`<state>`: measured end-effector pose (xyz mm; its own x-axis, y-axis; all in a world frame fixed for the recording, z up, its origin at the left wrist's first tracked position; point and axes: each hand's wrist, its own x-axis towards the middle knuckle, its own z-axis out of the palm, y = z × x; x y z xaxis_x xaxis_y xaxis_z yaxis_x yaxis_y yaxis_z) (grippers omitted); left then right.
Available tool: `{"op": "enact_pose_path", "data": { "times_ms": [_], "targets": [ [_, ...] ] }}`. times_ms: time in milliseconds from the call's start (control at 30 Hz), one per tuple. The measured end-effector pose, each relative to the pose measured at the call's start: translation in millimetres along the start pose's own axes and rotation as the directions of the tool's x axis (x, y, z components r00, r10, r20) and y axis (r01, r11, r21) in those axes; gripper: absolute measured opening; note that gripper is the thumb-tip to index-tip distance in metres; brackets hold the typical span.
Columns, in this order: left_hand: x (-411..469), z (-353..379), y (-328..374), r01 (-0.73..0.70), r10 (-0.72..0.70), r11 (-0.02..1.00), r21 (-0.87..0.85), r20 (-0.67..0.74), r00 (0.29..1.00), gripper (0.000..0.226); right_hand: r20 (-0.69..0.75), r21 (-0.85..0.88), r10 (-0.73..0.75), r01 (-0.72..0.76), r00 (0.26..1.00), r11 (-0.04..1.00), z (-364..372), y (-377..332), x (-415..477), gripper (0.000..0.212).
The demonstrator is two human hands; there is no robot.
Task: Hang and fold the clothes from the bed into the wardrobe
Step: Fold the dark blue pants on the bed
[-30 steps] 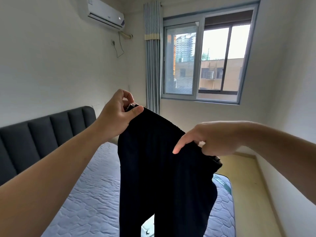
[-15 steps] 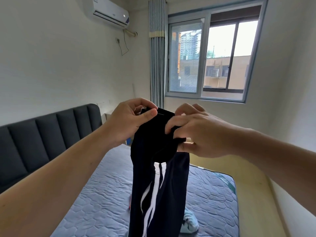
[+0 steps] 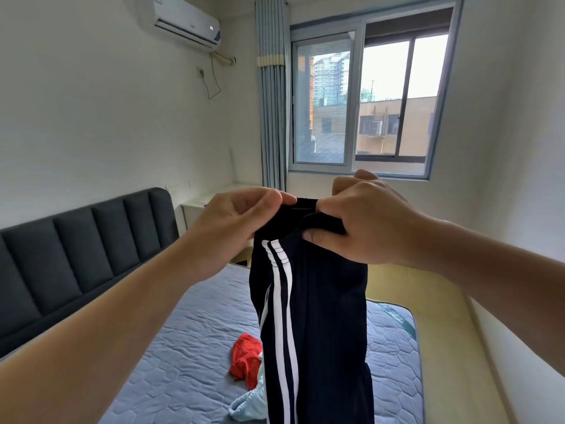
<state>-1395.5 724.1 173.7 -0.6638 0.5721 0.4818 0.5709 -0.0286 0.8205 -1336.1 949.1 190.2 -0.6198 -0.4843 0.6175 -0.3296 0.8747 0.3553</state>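
Quilted mattress (image 3: 189, 347), padded headboard (image 3: 76, 249), window (image 3: 367, 102) — black trousers (image 3: 324, 316) aloft

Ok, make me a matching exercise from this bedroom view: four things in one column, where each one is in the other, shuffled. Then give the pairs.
Things:
1. black pants
2. red garment
3. air conditioner
4. curtain

Places:
a. mounted high on the wall
b. lying crumpled on the mattress
c. held up at the waistband by the left hand and right hand
d. hanging beside the window

Pairs: 1-c, 2-b, 3-a, 4-d
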Motion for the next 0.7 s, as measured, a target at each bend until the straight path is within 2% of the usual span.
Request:
{"op": "enact_pose_path", "data": {
  "times_ms": [67,133,200,400,500,567,700],
  "targets": [
    [-4.5,4.2,4.5,-0.037,0.032,0.985,0.167,0.034,0.999,0.047,-0.012,-0.019,0.033,-0.033,0.999,0.999,-1.2,-1.4,-1.6,0.049],
    [-5.6,9.3,4.5,-0.048,0.038,0.975,0.219,0.049,0.998,0.066,-0.043,-0.035,0.064,-0.066,0.997,0.997,-2.5,-2.5,-3.0,0.049],
    [-5.5,14.7,5.3,-0.053,0.047,0.964,0.261,0.028,0.998,0.074,-0.024,-0.023,0.102,-0.103,0.994,0.994,-4.2,-3.4,-4.3,0.048],
    [-0.2,15.7,2.8,-0.084,0.092,0.943,0.323,-0.008,0.996,0.049,-0.026,0.014,0.147,-0.147,0.989,0.989,-4.9,1.1,-9.0,0.046],
    [2.6,16.0,1.2,-0.114,0.126,0.883,0.456,0.005,0.992,0.036,-0.035,0.033,0.136,-0.135,0.990,0.990,-6.6,1.9,-10.8,0.046],
    [4.5,15.3,1.4,-0.149,0.152,0.819,0.555,0.040,0.988,0.030,-0.020,0.043,0.103,-0.102,0.994,0.994,-8.3,5.4,-11.9,0.048],
    [11.7,7.8,2.1,-0.170,0.138,0.781,0.601,0.099,0.985,0.027,0.029,0.019,-0.012,0.011,1.000,1.000,-10.9,16.9,-20.1,0.044]
  ]
}}
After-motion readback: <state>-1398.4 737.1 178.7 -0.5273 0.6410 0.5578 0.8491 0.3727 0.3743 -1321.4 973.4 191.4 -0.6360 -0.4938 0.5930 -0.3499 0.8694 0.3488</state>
